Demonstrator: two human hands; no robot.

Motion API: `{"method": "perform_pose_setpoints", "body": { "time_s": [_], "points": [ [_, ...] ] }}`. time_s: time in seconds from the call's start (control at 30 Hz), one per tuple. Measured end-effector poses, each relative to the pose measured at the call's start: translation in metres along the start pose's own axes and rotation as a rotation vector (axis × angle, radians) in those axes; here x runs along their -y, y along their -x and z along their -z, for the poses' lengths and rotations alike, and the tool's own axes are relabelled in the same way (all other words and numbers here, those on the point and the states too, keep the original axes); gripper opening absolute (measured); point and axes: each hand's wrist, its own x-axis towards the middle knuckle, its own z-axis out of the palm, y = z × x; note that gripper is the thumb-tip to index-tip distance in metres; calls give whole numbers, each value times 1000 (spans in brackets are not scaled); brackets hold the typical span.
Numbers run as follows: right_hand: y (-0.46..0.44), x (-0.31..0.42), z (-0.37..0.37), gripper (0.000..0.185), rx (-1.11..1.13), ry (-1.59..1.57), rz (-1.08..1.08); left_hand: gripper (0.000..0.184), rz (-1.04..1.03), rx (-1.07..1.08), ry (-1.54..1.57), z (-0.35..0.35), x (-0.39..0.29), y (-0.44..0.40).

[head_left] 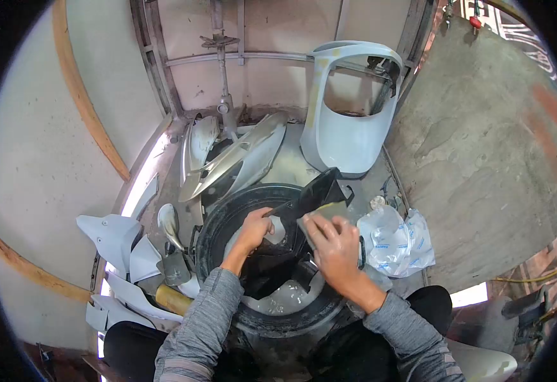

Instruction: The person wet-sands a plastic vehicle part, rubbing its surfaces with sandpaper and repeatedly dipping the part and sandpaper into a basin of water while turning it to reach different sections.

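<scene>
My left hand [253, 234] is closed on the edge of a black plastic panel [321, 191], tilted above a black tub [221, 219]. In my right hand [335, 251] is a thin greyish pad [332, 210] with a yellow-green edge, held against or close to the panel's face; its exact kind is unclear. Below both hands, the tub holds soapy water with white foam [285, 298]. Another dark piece [269, 274] lies partly in the water, and I cannot tell whether it joins the panel.
White fairing pieces [113, 239] lie to the left with a yellow cylinder [171, 299]. Silver-grey panels [243, 156] rest behind the tub. A large pale blue shell [348, 137] stands at the back right. A clear plastic bag [396, 240] sits right of the tub, before a grey board [482, 159].
</scene>
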Motion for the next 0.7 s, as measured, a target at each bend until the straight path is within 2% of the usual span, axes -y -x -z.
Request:
{"method": "perform_pose_setpoints", "body": {
  "time_s": [0.1, 0.2, 0.3, 0.37, 0.4, 0.43, 0.5, 0.53, 0.63, 0.7],
  "points": [
    [11, 20, 5, 64, 17, -151, 39, 38, 3, -3, 5, 2, 8, -2],
    [14, 21, 3, 63, 55, -193, 28, 45, 58, -9, -44, 2, 12, -2],
    [17, 5, -9, 63, 82, -244, 6, 56, 67, -6, 87, 0, 27, -3],
    [19, -6, -15, 61, 122, -370, 11, 69, -165, -18, -45, -7, 21, 8],
    [19, -8, -17, 60, 77, -417, -14, 82, -151, 67, -15, -9, 1, 22],
    [18, -11, -18, 60, 77, -417, -14, 82, -151, 67, -15, -9, 5, 23],
    [13, -19, -16, 57, 38, -401, -52, 91, -367, 165, -157, -15, 11, 26],
    [11, -21, -14, 55, 41, -433, -63, 105, -319, 160, -137, -18, 10, 28],
    [13, -30, -13, 56, 57, -442, -71, 116, -383, 172, -277, -16, -2, 32],
    [12, -31, -9, 59, 44, -481, -104, 114, -343, 179, -224, -14, -16, 40]
  ]
}}
